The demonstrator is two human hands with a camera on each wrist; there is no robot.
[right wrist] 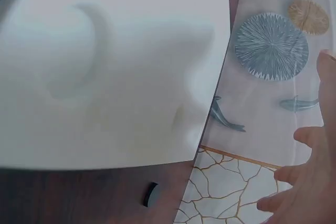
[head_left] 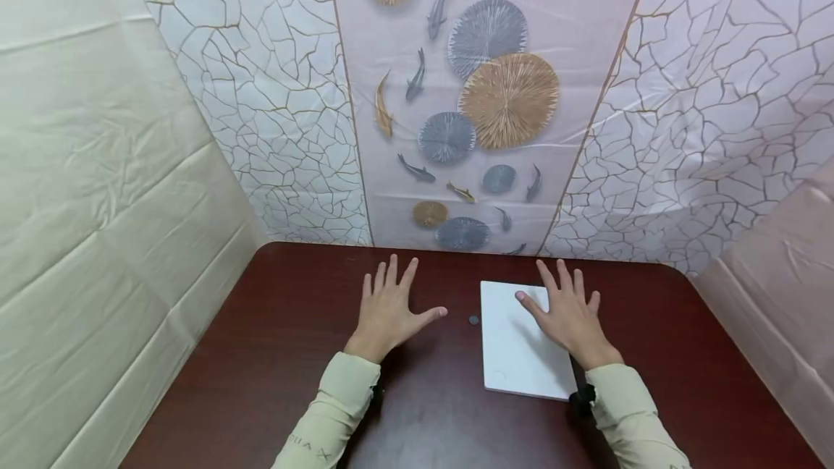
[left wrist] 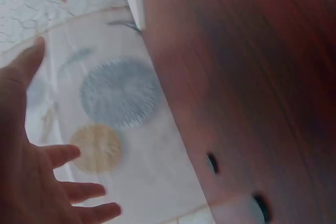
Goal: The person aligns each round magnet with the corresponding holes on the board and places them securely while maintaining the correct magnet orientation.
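Observation:
My left hand (head_left: 387, 310) is held over the table with straight, spread fingers and nothing in it. A white flat rectangular panel (head_left: 515, 353) lies on the right, a faint circle near its front left corner. Over its right side hovers my right hand (head_left: 572, 318), fingers likewise spread and holding nothing. One small dark disc (head_left: 473, 320) sits just left of the panel. The left wrist view shows further dark discs (left wrist: 212, 163) on the wood near the table's edge. Another dark disc (right wrist: 150, 194) appears beside the panel in the right wrist view.
The dark reddish-brown table (head_left: 260, 382) has rounded far corners. Behind it hangs a cloth (head_left: 404, 187) printed with fish and round leaves, and pale cloth (head_left: 117, 237) covers the left side. A black strap (head_left: 582, 400) sits at the right wrist.

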